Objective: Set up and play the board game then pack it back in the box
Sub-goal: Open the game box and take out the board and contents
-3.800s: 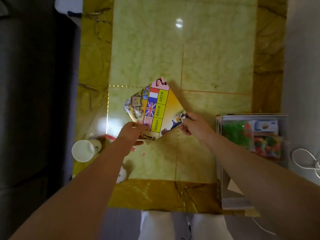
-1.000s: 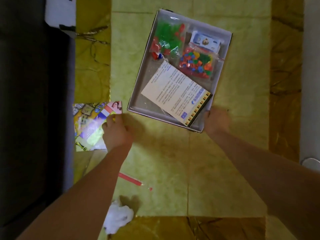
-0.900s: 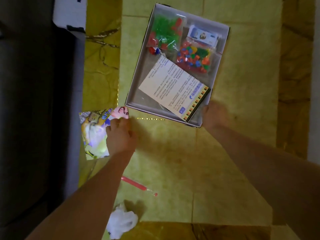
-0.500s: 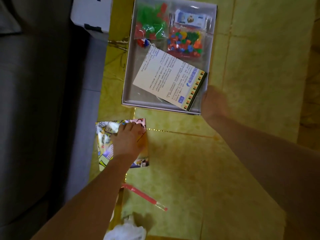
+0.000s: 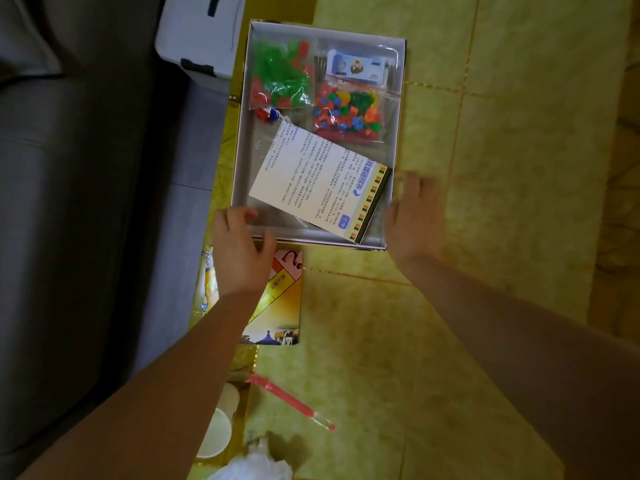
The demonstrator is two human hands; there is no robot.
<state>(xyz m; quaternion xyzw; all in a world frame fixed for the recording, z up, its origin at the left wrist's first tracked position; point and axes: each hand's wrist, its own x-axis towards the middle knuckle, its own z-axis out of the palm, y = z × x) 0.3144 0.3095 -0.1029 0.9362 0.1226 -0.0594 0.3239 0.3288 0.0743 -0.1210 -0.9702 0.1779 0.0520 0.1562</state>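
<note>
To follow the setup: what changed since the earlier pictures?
The folded board, earlier held in both hands, now lies left on the table. The box came from the right to the middle. The left hand left the board for the box's near corner; the right hand touches its side. Its contents unchanged.

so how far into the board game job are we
Early. Done: box open, folded board lying outside it. In hand: left hand and right hand at its near corners. Left: unpack the bagged pieces and rules sheet, play, repack.
</note>
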